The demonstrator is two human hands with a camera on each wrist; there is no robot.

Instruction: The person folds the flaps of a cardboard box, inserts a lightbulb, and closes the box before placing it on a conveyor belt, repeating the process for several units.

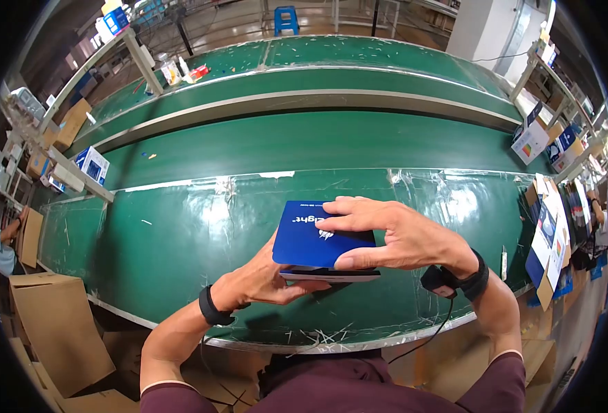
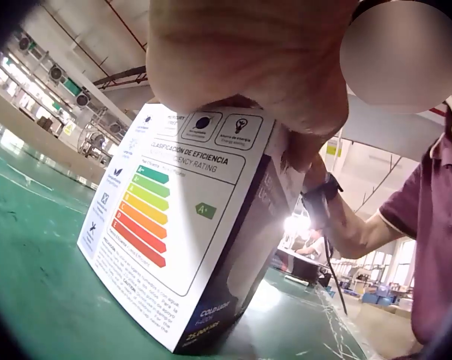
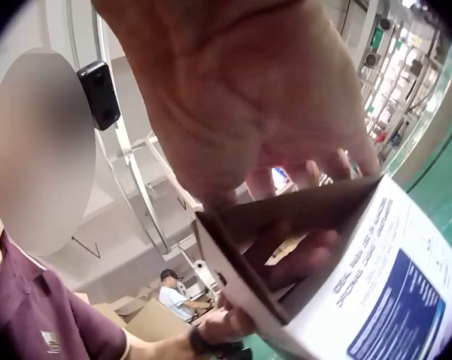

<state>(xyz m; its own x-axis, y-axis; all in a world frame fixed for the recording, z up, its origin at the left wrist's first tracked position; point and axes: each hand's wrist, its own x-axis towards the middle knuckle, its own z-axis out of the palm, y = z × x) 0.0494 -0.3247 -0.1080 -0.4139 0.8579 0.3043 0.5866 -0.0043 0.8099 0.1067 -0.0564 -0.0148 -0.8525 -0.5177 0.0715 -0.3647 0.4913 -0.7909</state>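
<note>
A cardboard light box (image 1: 322, 234) with a blue top flap, the word "Light" and a small logo on it is held over the green bench. My left hand (image 1: 266, 279) grips it from the left, thumb at the near lower side. In the right wrist view its fingers (image 3: 308, 262) show inside the box's open end. My right hand (image 1: 403, 237) lies over the blue flap with extended fingers, thumb along the near edge. The left wrist view shows a white box face (image 2: 166, 217) with a coloured efficiency chart and a dark blue side.
The green bench (image 1: 159, 255) has a raised ledge (image 1: 304, 100) across its back. Printed cartons (image 1: 548, 234) stand at the right edge, and another blue and white box (image 1: 92, 165) is on the left. A cutter-like tool (image 1: 504, 261) lies at right. Brown cardboard (image 1: 59, 330) is below left.
</note>
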